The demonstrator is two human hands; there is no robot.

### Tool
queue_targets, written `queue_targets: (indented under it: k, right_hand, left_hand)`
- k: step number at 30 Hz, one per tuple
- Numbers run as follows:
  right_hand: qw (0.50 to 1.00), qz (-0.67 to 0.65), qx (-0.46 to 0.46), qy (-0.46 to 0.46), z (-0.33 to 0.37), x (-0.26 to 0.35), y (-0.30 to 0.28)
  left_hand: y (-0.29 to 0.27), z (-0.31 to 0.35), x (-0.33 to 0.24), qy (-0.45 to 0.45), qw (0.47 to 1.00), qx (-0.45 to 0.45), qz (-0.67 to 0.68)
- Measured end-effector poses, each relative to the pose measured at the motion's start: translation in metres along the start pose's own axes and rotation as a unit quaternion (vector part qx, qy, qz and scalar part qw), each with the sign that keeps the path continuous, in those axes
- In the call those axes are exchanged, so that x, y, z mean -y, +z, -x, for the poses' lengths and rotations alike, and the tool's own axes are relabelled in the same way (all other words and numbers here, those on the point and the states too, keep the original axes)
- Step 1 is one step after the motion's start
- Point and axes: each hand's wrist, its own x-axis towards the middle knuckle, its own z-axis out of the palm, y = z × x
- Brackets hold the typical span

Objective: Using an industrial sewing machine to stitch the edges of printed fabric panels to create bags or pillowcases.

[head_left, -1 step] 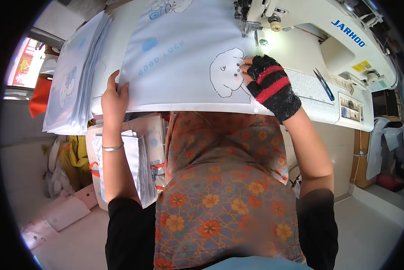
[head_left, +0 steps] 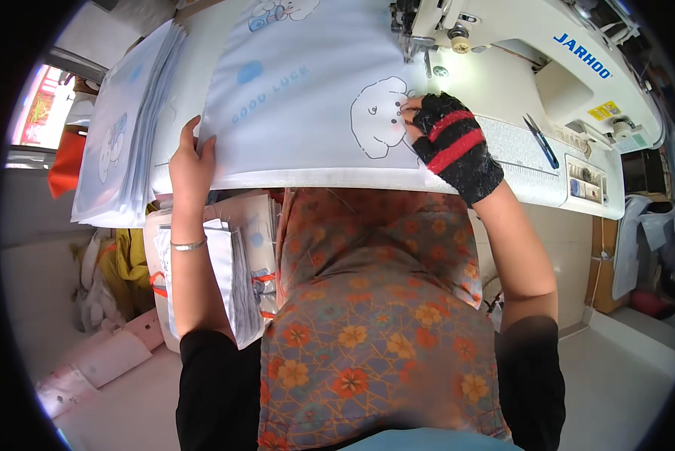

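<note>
A pale blue printed cloth [head_left: 292, 143] with a cartoon dog and a blue spot lies flat on the sewing table. My left hand [head_left: 192, 161] rests at its left edge, thumb on the cloth and forefinger stretched out, with a gap between them. In a black fingerless glove with red stripes, my right hand [head_left: 458, 143] lies over the cloth's right edge. Its bent fingertips gather the fabric beside the dog's face; what is under the palm is hidden. The needle area of a white sewing machine [head_left: 488, 22] is just beyond that hand.
At the left, a stack of similar printed cloths [head_left: 119, 135] hangs over the table edge. Dark scissors [head_left: 540, 141] lie right of my gloved hand, near a small parts tray [head_left: 584, 182]. Folded white pieces [head_left: 221, 278] sit below the table, beside my patterned apron [head_left: 382, 331].
</note>
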Motion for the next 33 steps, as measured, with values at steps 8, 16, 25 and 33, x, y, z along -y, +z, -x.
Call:
queue_targets:
  k: [8, 16, 25, 33]
  right_hand:
    - [0.999, 0.049, 0.017, -0.003, -0.002, 0.003, -0.008]
    - [0.999, 0.039, 0.001, -0.007, -0.015, -0.008, 0.000]
    - [0.998, 0.055, 0.008, -0.002, -0.022, -0.017, 0.010]
    - [0.999, 0.052, 0.006, 0.000, -0.021, -0.015, 0.004]
  left_hand:
    - [0.024, -0.043, -0.007, 0.052, 0.998, -0.025, -0.007]
    - [0.059, -0.108, 0.003, 0.085, 0.995, -0.041, -0.027]
    - [0.075, -0.144, 0.002, 0.090, 0.992, -0.063, -0.056]
    - [0.058, -0.115, 0.000, 0.083, 0.995, -0.057, -0.019]
